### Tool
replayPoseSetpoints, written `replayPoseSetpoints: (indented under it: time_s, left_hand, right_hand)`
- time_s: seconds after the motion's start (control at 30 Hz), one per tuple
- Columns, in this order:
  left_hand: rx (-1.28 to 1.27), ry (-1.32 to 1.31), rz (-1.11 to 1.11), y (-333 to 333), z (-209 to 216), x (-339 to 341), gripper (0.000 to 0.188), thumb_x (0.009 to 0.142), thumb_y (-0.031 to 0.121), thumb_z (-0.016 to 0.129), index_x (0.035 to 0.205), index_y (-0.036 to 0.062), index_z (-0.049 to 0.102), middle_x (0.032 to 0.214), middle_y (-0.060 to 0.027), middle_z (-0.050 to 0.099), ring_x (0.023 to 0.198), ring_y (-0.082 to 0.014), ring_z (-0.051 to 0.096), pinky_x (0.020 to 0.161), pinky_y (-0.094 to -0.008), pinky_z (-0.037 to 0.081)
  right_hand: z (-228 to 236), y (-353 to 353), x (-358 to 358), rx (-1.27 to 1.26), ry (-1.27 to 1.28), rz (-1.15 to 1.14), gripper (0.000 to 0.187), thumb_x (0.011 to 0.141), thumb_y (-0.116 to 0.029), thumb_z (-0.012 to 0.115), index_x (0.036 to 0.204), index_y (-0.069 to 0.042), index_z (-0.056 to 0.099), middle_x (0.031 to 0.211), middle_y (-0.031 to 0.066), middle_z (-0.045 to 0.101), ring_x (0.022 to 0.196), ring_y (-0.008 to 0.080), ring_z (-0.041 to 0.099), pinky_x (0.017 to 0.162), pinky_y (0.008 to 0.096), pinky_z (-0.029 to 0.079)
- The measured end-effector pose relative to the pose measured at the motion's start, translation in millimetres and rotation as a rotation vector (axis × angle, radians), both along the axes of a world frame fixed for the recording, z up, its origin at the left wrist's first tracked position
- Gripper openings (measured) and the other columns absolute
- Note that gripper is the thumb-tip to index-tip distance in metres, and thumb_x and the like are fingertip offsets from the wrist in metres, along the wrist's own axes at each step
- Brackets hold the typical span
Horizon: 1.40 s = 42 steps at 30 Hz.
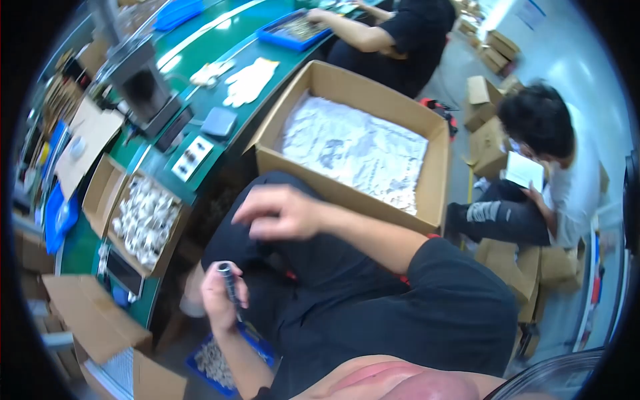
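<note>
My left hand [225,297] is closed around a slim dark cylindrical tool [231,285] with a pale ring at its top end; its exact kind is not clear. It is above a blue tray [200,365] of small greyish parts, low by my legs. My right hand [280,212] hovers over my lap, blurred, its fingers loosely bent and apart with nothing seen in them. Left of the hands, a cardboard box [175,257] full of small white parts [145,217] sits on the green bench [150,297]. A white card with several dark pieces [193,159] lies beyond that box.
A large carton [353,183] lined with a white plastic sheet [347,143] stands beyond my right forearm. White gloves [250,80] and a metal stand [143,87] are on the bench. One co-worker handles parts in a blue tray [293,41]; another sits at right holding a white sheet [523,170].
</note>
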State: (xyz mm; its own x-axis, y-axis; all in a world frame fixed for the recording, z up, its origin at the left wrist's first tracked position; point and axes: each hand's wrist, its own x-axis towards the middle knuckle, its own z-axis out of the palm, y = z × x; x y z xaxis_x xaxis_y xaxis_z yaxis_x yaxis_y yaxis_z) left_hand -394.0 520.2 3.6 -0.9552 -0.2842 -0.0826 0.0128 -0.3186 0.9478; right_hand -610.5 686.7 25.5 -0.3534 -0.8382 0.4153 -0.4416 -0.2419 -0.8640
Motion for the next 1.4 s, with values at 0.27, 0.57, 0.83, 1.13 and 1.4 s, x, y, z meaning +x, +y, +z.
replayPoseSetpoints:
  time_s: [0.27,0.57,0.83,1.13,1.4]
  left_hand:
    - [0.004,-0.085,-0.086,40.6,-51.3,2.6,0.049,0.108,0.046,0.042,0.099,-0.0004,0.055,0.057,-0.0063,0.054,0.04,-0.0126,0.048,0.039,-0.0226,0.039]
    - [0.063,-0.204,0.011,37.8,-69.0,35.2,0.047,0.109,0.045,0.041,0.101,-0.0007,0.053,0.058,-0.0078,0.055,0.041,-0.0135,0.049,0.039,-0.0238,0.041]
    - [0.024,-0.292,-0.023,47.6,-75.0,53.9,0.048,0.109,0.046,0.04,0.103,0.0005,0.054,0.057,-0.0067,0.053,0.04,-0.0134,0.048,0.038,-0.0239,0.04]
    - [0.164,-0.281,0.175,62.5,-88.1,74.1,0.047,0.109,0.049,0.035,0.115,0.0048,0.051,0.056,-0.0042,0.05,0.041,-0.0144,0.046,0.037,-0.0254,0.039]
    - [0.221,0.078,-0.195,25.8,-106.8,105.9,0.049,0.109,0.054,0.031,0.112,0.0106,0.053,0.053,-0.0019,0.047,0.036,-0.0152,0.041,0.035,-0.0269,0.034]
  right_hand:
    - [-29.6,10.0,43.7,0.139,-0.104,0.301,0.027,0.091,-0.018,0.072,0.114,-0.003,0.072,0.101,0.0074,0.063,0.081,0.0166,0.062,0.073,0.0291,0.051]
    - [-60.0,3.1,71.3,0.176,-0.163,0.284,0.025,0.089,-0.02,0.073,0.107,-0.003,0.074,0.1,0.0102,0.065,0.086,0.0216,0.065,0.077,0.033,0.053]
    - [-81.3,15.6,91.9,0.115,-0.012,0.229,0.025,0.09,-0.023,0.072,0.104,-0.003,0.075,0.1,0.0134,0.069,0.091,0.0283,0.068,0.081,0.0376,0.055]
    - [-61.8,-4.4,115.1,0.319,0.263,0.245,0.023,0.09,-0.015,0.061,0.1,0.0,0.075,0.098,0.02,0.074,0.092,0.0371,0.069,0.083,0.0428,0.055]
    - [-50.8,19.6,120.5,0.136,-0.177,0.451,0.02,0.089,-0.011,0.067,0.104,-0.001,0.075,0.101,0.0156,0.075,0.092,0.0284,0.072,0.083,0.0381,0.056]
